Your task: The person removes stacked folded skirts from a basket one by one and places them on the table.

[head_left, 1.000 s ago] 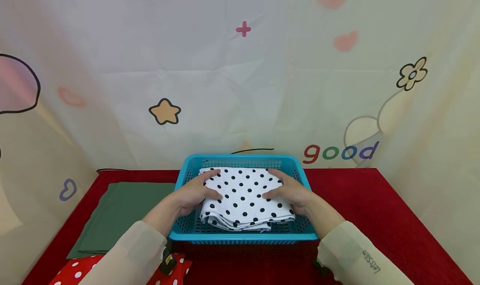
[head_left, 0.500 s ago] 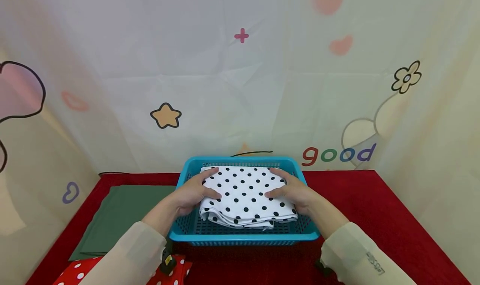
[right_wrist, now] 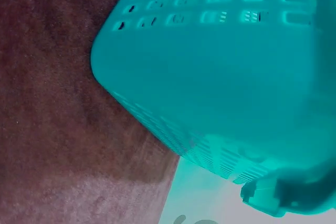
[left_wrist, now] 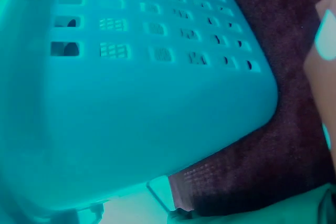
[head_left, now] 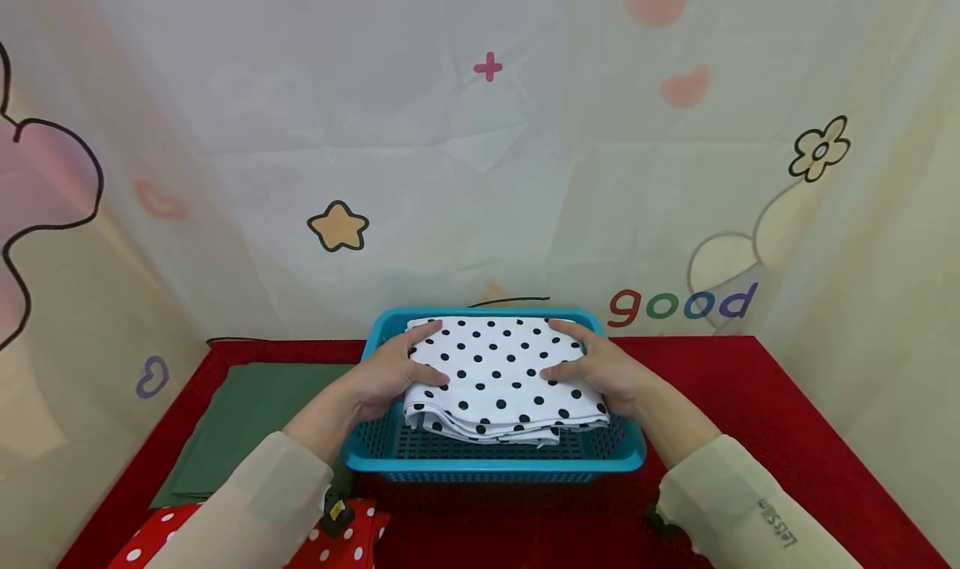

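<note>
A folded white cloth with black dots (head_left: 495, 373) is at the blue plastic basket (head_left: 495, 466), its far edge overlapping the back rim in the head view. My left hand (head_left: 386, 373) grips its left side, and my right hand (head_left: 603, 369) grips its right side. On each hand the thumb and one finger show on top of the cloth; the other fingers are hidden down its sides. In the left wrist view the slotted basket wall (left_wrist: 157, 108) fills most of the picture. The right wrist view likewise shows a basket wall (right_wrist: 210, 82).
Left of the basket lies a folded green cloth (head_left: 247, 419) on the red tabletop (head_left: 720, 411). A red cloth with white dots (head_left: 345, 548) lies in front of it, partly hidden by my left sleeve (head_left: 255, 502). Behind the table hangs a printed curtain (head_left: 465, 186).
Both hands and the dotted white cloth have moved up and back relative to the basket, and more of the basket floor shows in front. The grip looks unchanged.
</note>
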### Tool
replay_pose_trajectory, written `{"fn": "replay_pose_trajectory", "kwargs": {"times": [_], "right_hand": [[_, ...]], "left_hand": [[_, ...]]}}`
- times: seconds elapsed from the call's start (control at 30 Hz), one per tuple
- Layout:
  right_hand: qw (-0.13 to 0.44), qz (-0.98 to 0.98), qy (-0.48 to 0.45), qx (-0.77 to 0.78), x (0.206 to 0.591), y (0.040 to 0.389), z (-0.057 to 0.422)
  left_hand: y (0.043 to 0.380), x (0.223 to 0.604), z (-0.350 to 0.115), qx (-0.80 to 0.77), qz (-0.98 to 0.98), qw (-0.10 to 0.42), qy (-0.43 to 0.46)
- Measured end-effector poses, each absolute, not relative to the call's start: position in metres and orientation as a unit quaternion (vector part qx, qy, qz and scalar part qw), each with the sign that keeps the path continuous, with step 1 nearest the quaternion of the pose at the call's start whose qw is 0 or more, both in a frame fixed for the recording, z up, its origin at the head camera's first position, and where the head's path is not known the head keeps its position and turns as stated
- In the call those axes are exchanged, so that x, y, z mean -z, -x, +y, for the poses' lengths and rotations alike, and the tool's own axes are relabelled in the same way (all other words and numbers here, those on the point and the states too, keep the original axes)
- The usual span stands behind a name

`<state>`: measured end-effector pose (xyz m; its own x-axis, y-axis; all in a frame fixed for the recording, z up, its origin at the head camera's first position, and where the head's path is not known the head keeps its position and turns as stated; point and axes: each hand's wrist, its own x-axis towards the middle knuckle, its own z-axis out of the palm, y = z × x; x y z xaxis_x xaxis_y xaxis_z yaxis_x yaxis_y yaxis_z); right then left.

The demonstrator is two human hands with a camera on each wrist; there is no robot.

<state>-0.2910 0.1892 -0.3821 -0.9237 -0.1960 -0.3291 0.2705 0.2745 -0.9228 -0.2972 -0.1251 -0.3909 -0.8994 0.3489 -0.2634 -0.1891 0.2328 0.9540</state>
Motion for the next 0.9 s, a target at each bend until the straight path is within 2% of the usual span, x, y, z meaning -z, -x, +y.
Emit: {"fn": "replay_pose_trajectory", "kwargs": {"times": [0.9], "right_hand": [[0.191,0.795,0.011,0.576,0.356,0.276,0.194]], "left_hand": [[0.280,0.369,-0.133,-0.634,0.735,0.231,-0.068]]}}
